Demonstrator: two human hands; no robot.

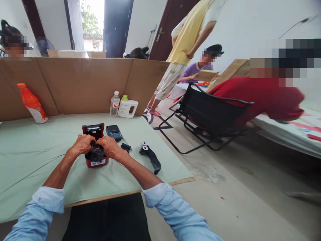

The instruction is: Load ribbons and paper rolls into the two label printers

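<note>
Head camera showed our left hand [81,144] and right hand [110,147] close together over a small red printer [97,163], which stood on the green table cover [37,150] directly in front of us with its lid [93,129] tipped up just beyond our knuckles. Both hands were curled tight, thumbs and fingers pinching a crinkled strip of black film [96,154] that lay between them across the printer's open top. The fingertips themselves were tucked under, so we could not tell how deep the film sat.

We judged that the work wanted even tension from both sides: pull the film flat, not twisted, and let the heels of the hands bear on the printer so that it did not slide on the cloth. The creases suggested that the film would snag if forced.

Just past the right hand lay a dark blue-grey device [114,132]. To the right of that hand were a small black part [125,147] and a loose ribbon roll [149,155] with white cores, near enough for a sleeve to catch. Well beyond our hands, against the cardboard screen [75,83], stood a water bottle [114,104], a white jug [127,107] and an orange bottle [32,103].
</note>
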